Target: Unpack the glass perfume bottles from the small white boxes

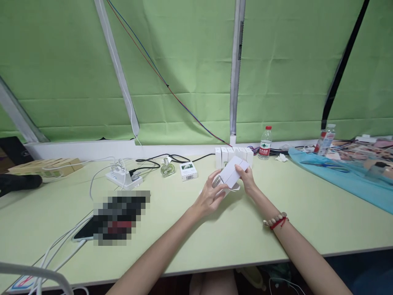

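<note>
Above the middle of the table, both my hands are closed on a small white carton [233, 171], tilted in the air. My left hand [209, 197] wraps its lower left end, where a grey, ribbed-looking part shows between the fingers. At the upper right end, my right hand [246, 178] pinches the carton with thumb and fingers. A white flap sticks out beneath it. What is inside I cannot make out. Just behind stands a row of several white cartons [249, 155], partly covered by the held one. Left of my hands are a flat white pack [188, 171] and a clear glass bottle [167, 169].
A white power strip [124, 177] with cables lies to the left, near a pixelated dark device [121, 217]. Yellowish boxes [63, 164] sit at the far left. A red-capped water bottle [265, 144] stands at the back, and a blue sheet [334, 176] covers the right side.
</note>
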A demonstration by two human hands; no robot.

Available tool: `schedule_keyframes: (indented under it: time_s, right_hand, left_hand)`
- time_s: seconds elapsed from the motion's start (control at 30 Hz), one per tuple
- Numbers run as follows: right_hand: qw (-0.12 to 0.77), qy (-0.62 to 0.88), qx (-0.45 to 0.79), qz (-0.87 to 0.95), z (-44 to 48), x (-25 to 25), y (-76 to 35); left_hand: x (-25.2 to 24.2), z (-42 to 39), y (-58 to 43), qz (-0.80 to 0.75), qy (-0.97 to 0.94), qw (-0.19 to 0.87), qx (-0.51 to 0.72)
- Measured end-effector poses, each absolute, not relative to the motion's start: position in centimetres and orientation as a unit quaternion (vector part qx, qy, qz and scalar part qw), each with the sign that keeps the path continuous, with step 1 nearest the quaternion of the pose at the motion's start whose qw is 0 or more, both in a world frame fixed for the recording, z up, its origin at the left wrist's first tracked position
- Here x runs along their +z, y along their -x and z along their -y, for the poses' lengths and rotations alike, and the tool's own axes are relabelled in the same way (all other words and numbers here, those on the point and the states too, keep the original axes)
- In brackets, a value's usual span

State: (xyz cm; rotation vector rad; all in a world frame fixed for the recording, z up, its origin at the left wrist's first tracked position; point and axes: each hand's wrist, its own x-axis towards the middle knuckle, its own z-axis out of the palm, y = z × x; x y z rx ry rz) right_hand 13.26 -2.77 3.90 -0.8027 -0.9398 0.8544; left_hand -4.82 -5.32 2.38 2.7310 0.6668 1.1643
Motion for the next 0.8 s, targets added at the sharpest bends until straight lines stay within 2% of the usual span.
schedule_keyframes:
  time_s: [0.23, 0.43, 0.8]
  right_hand:
    - [0.728, 0.357, 0.383, 0.443, 2.9, 4.0, -13.3]
    - [0.732, 0.348, 0.362, 0.461, 2.6, 3.6, -13.4]
    - [0.726, 0.356, 0.387, 0.443, 2.4, 3.2, -13.0]
  left_hand:
    - [2.2, 5.1, 4.6, -0.244, -0.875, 0.056, 0.415]
    - [1.3, 4.1, 4.4, -0.272, -0.835, 0.104, 0.466]
    - [1.4, 4.0, 4.7, -0.272, -0.827, 0.224, 0.438]
